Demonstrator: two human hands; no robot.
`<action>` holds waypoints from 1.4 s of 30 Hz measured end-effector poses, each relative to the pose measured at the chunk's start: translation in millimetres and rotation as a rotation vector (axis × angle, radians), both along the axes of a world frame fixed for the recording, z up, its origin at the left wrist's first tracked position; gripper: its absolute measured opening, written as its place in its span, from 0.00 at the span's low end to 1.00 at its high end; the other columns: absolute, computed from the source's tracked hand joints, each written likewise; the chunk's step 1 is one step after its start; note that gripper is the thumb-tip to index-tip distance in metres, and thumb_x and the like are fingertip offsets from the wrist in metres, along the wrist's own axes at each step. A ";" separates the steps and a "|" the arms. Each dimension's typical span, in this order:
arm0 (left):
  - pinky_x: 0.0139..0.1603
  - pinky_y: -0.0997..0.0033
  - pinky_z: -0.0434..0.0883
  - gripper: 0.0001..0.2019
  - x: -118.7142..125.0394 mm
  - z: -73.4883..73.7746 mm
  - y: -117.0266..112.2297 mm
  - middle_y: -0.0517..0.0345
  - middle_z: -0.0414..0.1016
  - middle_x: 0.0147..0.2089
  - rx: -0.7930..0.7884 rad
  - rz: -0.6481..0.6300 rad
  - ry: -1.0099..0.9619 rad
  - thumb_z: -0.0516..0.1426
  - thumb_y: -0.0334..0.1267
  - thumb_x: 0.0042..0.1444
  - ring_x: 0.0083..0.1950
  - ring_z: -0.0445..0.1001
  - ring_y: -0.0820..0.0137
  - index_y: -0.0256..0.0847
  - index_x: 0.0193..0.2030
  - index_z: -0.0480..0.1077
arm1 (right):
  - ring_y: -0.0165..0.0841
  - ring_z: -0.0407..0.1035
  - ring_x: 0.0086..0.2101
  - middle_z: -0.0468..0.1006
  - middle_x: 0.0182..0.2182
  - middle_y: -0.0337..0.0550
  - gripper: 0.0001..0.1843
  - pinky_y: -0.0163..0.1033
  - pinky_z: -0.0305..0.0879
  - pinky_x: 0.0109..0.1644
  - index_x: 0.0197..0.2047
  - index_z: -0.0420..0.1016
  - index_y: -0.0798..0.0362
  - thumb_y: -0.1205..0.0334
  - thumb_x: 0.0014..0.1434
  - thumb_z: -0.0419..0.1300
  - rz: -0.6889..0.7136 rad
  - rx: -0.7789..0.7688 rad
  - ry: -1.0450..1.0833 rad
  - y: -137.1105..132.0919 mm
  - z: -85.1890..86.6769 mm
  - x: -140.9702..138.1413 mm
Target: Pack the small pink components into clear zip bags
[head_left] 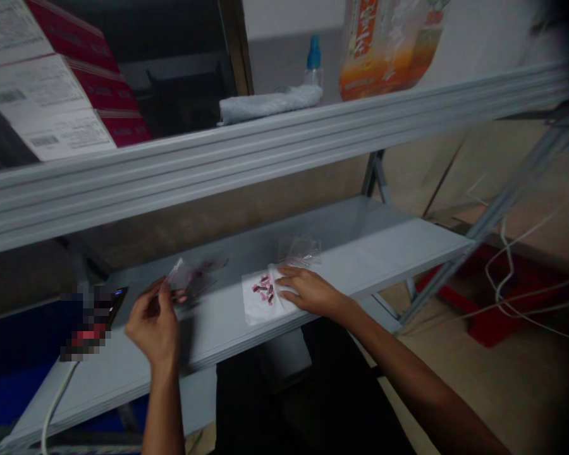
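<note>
My left hand (pixel 154 322) is raised over the grey metal shelf (pixel 360 253), pinching a small clear plastic bag (pixel 180 275) between its fingers. Just beyond it lie more clear bags (pixel 203 276), dim and hard to make out. My right hand (pixel 308 292) rests flat, fingers apart, on the edge of a white sheet (pixel 258 303). Several small pink-and-black parts (pixel 263 291) lie on that sheet, close to my right fingertips. Another bunch of clear plastic bags (pixel 299 251) sits just past my right hand.
A blurred dark device (pixel 95 313) with a white cable (pixel 57 398) lies at the shelf's left end. An aluminium shelf rail (pixel 218 167) crosses above, carrying boxes (pixel 52 82), a folded cloth (pixel 268 104), a blue-capped bottle (pixel 313 60) and an orange package (pixel 384 47). Red object (pixel 474 297) and white cables (pixel 507 278) sit on the floor at right.
</note>
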State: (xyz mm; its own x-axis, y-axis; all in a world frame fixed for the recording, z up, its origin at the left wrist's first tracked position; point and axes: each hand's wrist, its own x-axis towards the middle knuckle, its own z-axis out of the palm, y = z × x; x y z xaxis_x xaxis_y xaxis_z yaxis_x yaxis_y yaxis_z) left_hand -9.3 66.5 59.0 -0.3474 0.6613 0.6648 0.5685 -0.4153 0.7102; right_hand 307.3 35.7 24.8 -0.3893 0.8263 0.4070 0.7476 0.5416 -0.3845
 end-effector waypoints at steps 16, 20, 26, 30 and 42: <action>0.52 0.57 0.76 0.12 121.5 15.2 -99.7 0.52 0.80 0.50 0.148 -0.460 0.270 0.60 0.31 0.58 0.51 0.78 0.61 0.46 0.48 0.78 | 0.29 0.72 0.26 0.77 0.26 0.39 0.12 0.33 0.69 0.30 0.32 0.76 0.54 0.56 0.63 0.59 0.152 -0.221 1.004 -65.7 56.9 -40.8; 0.51 0.60 0.76 0.10 111.4 20.1 -96.2 0.52 0.81 0.47 0.092 -0.430 0.274 0.59 0.33 0.59 0.49 0.79 0.62 0.45 0.45 0.79 | 0.28 0.72 0.26 0.77 0.28 0.39 0.10 0.31 0.67 0.26 0.40 0.76 0.54 0.56 0.64 0.58 0.244 -0.343 1.017 -64.7 59.4 -42.4; 0.40 0.68 0.77 0.10 108.9 25.3 -102.8 0.51 0.78 0.48 -0.041 -0.428 0.296 0.58 0.36 0.60 0.46 0.78 0.64 0.45 0.48 0.77 | 0.27 0.71 0.25 0.77 0.28 0.39 0.10 0.33 0.69 0.30 0.34 0.74 0.53 0.56 0.62 0.60 0.162 -0.269 1.012 -63.1 56.4 -45.7; 0.35 0.72 0.75 0.09 109.4 25.6 -110.3 0.52 0.78 0.43 -0.064 -0.470 0.237 0.59 0.37 0.60 0.37 0.77 0.68 0.45 0.46 0.77 | 0.26 0.67 0.24 0.73 0.25 0.36 0.10 0.31 0.65 0.27 0.33 0.72 0.53 0.55 0.61 0.61 0.130 -0.287 0.985 -67.4 55.8 -46.1; 0.30 0.72 0.73 0.12 98.4 35.3 -99.0 0.57 0.75 0.25 -0.601 -0.996 -0.019 0.55 0.39 0.61 0.27 0.74 0.70 0.40 0.29 0.74 | 0.27 0.63 0.25 0.68 0.23 0.35 0.13 0.32 0.58 0.32 0.29 0.68 0.53 0.63 0.67 0.50 0.293 -0.181 0.531 -75.1 63.5 -30.3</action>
